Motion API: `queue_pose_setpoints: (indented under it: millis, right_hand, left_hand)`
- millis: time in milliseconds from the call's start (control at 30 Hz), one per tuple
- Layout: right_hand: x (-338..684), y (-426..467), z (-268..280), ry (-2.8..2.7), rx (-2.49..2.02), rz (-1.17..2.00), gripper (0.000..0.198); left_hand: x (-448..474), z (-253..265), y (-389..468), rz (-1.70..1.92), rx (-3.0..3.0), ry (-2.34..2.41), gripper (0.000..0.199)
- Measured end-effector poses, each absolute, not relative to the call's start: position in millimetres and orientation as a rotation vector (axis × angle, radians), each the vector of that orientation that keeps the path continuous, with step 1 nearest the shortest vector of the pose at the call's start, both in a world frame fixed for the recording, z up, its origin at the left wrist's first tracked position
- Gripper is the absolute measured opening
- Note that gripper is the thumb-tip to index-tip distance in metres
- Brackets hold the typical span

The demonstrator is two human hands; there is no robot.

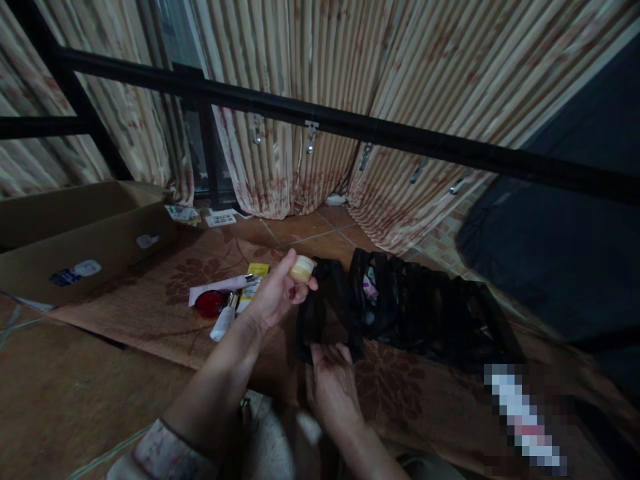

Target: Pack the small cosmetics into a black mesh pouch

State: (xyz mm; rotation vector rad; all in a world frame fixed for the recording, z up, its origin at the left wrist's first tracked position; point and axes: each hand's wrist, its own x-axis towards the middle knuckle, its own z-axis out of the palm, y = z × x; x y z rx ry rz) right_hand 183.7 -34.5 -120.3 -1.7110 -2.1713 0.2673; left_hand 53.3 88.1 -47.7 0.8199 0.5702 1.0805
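Note:
My left hand (281,288) is closed around a small round jar (302,269) with a pale lid and yellowish body, raised above the brown patterned cloth. My right hand (332,377) grips the near edge of a black mesh bag (333,303), its fingers partly hidden by the rim. Left of my left hand lie a pale tube (216,289), a round red container (210,304), a small white bottle (223,323) with a silvery cap, and a yellow and white packet (257,272). Further black mesh bags (415,303) stand in a row to the right, one with something pink inside.
An open cardboard box (85,257) sits at the left. A black metal bar (320,115) with hanging hooks crosses before striped curtains (330,53). Papers (221,219) lie behind the cloth (165,327). Dark fabric (560,220) hangs at the right, above a blurred-out item (525,417).

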Motion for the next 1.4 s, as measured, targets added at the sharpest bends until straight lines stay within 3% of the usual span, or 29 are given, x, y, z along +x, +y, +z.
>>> queue_pose_setpoints:
  millis: [300,1200,1400]
  right_hand:
    - [183.3,-32.7,-118.1,-2.171,-1.739,0.260,0.032]
    - [184.1,-31.7,-115.7,-2.179,-1.760,0.257,0.026]
    - [181.1,-29.4,-116.3,-2.206,-1.769,0.232,0.025]
  left_hand:
    - [53.6,-52.3,96.7,1.227,0.556,0.706,0.020]
    - [56.0,-54.6,98.3,1.509,0.895,0.874,0.036]
    - [62.9,-24.4,67.6,1.159,1.182,0.537,0.034]
